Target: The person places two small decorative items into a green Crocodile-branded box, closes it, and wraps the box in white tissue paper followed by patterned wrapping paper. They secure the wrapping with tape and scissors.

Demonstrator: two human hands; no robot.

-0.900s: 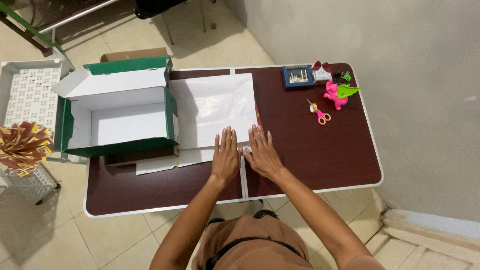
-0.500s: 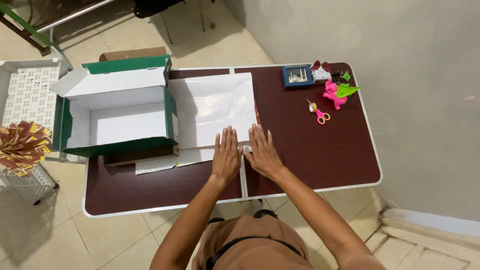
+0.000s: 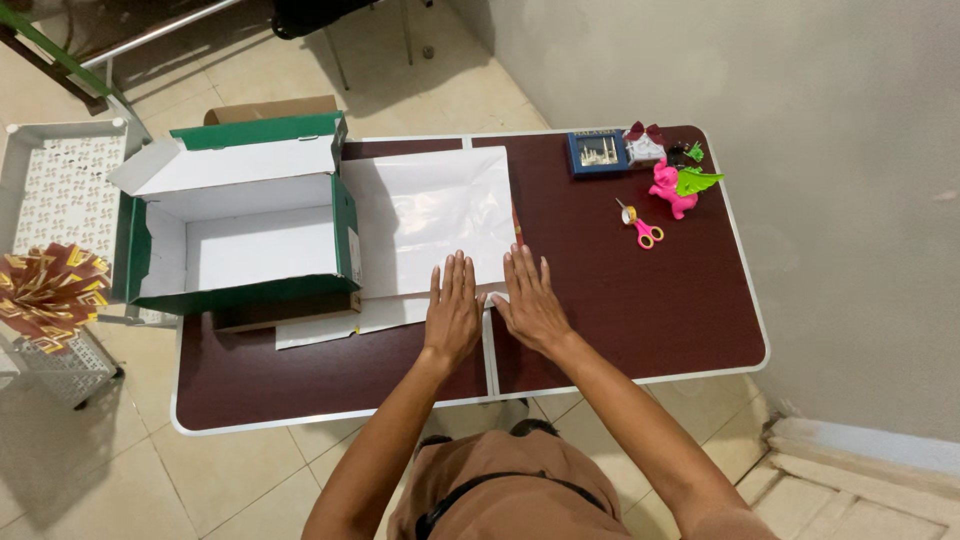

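Barely anything is shifting since a moment ago, both hands are just staying put, pressing flat with fingers stretched out and gripping nothing. Left hand (image 3: 453, 314) is lying palm down on the near edge of the white paper sheet (image 3: 430, 218), and right hand (image 3: 529, 303) is sitting just beside it, thumb side touching the paper's near right corner and the rest resting on the dark brown folding table (image 3: 640, 310). Paper is spreading out from the hands toward the far side of the table, and its left part is tucking under the open green and white box (image 3: 240, 230). Further out on the right, pink scissors (image 3: 642, 228) are lying near a pink toy with green wings (image 3: 680, 186), and a small blue framed picture (image 3: 597, 153) is sitting by the far edge.
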